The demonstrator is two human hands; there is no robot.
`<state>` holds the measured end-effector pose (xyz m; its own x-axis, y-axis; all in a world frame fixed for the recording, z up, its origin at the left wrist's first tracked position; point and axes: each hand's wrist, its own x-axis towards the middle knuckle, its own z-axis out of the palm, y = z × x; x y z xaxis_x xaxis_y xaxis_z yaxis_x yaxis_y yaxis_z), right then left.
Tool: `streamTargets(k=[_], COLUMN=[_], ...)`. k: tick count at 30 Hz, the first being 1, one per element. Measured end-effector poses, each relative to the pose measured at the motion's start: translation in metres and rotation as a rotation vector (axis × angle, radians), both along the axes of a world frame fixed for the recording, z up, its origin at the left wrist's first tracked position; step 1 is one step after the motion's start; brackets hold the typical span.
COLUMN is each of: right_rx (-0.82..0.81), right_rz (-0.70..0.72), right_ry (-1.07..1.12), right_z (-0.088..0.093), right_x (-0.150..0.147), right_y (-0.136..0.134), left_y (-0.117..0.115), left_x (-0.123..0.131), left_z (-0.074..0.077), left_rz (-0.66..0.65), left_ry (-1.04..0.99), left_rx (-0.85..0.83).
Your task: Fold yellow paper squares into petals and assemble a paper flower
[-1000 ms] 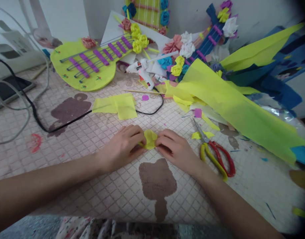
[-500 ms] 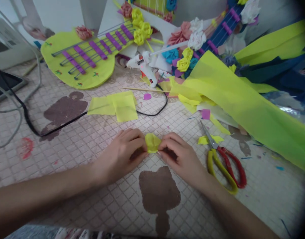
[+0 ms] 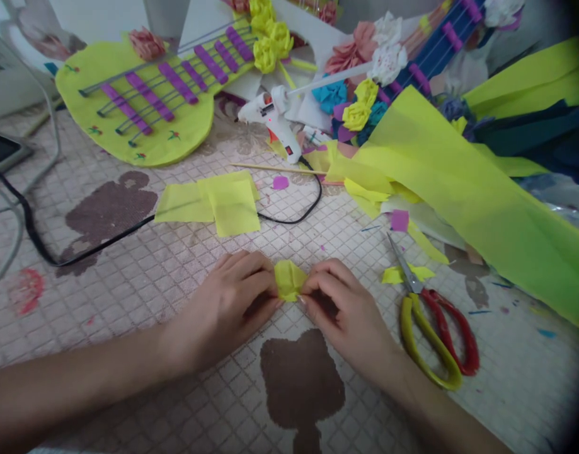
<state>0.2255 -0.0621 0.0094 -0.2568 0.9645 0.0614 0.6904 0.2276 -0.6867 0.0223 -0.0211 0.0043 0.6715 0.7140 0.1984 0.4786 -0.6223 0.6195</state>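
A small folded piece of yellow paper (image 3: 289, 280) is pinched between both my hands just above the tablecloth. My left hand (image 3: 227, 306) grips its left side with fingers curled and pressed together. My right hand (image 3: 346, 309) pinches its right edge with thumb and fingertips. Both forearms reach in from the bottom of the view. Scissors with red and yellow handles (image 3: 431, 328) lie right of my right hand. Several cut yellow paper squares (image 3: 213, 203) lie beyond my left hand.
A white glue gun (image 3: 273, 120) with its black cord (image 3: 104, 236) lies at the back, a thin wooden stick (image 3: 275, 168) before it. A yellow paper guitar (image 3: 142, 107), paper flowers (image 3: 360, 107) and a large yellow tissue sheet (image 3: 459, 189) crowd the back and right.
The view has tilted down and shifted, so everything sits lower and further left in frame. My hands keep working the yellow paper, which is folded slightly tighter between the fingertips.
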Motion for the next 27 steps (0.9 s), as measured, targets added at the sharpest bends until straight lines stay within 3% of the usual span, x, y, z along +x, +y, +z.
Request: streamTargets(k=[27], right_rx=[0.033], right_rz=[-0.068], right_ry=[-0.083], right_z=[-0.0054], right_x=[-0.0066], right_y=[-0.0023], left_y=[0.0019], left_x=[0.0101], left_z=[0.0015], left_rz=[0.061], left_ry=[0.072], left_rx=[0.028])
